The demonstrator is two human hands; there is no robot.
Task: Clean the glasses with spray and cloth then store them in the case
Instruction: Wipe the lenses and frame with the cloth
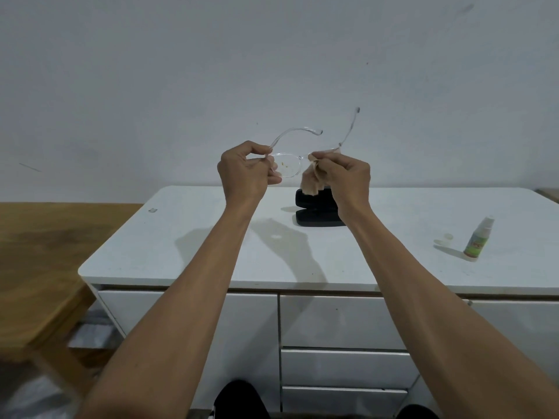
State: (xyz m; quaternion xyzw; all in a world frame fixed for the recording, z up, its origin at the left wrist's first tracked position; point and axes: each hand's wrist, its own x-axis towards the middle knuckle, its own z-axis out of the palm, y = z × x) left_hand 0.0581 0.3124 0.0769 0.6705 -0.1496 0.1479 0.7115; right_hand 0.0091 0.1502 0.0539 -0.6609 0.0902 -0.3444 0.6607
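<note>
**White cabinet top with a case and a spray bottle**

A white, smooth-topped cabinet (211, 255) with rounded corners and flat white drawer fronts stretches beneath both raised hands. On its top, directly below and behind the right hand (344, 176), lies an open black hard-shell glasses case (314, 208), its two halves spread one in front of the other; the right forearm hides part of it. Well off to the right of the right hand stands a small white plastic spray bottle with a green label (479, 240), leaning slightly. Far to the left of the left hand (245, 173), near the cabinet's back corner, sits a tiny pale object (152, 210), too small to identify. A brown wooden table (39, 267) adjoins the cabinet's left side.
</note>
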